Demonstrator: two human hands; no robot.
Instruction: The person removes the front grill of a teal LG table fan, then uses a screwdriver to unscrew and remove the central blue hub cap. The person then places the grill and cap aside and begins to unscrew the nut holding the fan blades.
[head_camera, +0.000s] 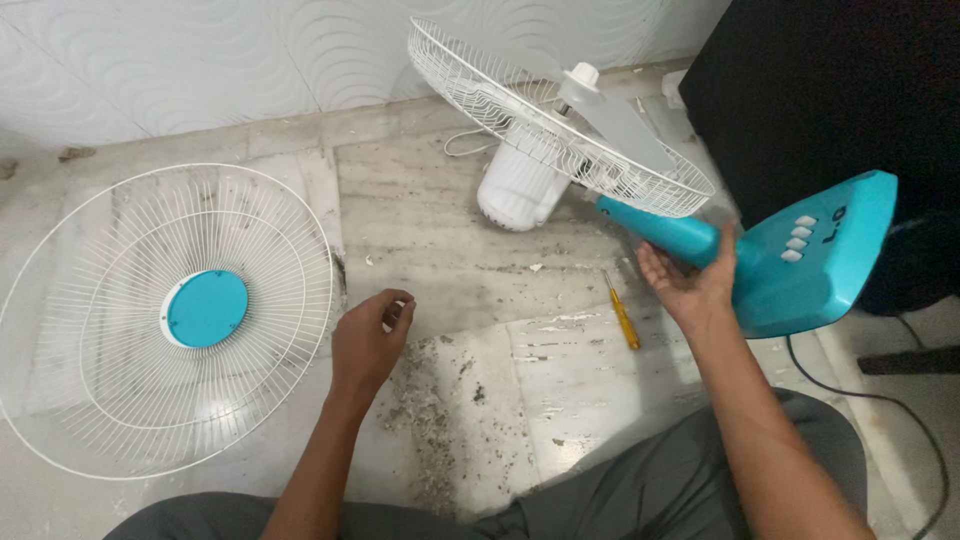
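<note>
Gripping turquoise plastic fan stem (665, 232): right hand (693, 285), fingers wrapped around it, fan lying on marble floor (450, 240). Left hand (368, 335) curled, apparently empty. Detached white wire guard (165, 315) left; yellow screwdriver (622, 312) nearby. Advisable: steady stem firmly.

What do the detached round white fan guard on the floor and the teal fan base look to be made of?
The detached round white fan guard looks like thin metal wire coated white, judging by its fine radial spokes; its teal centre disc seems to be plastic. The teal fan base, steadied by the right hand, looks like smooth moulded plastic with a soft sheen.
</note>
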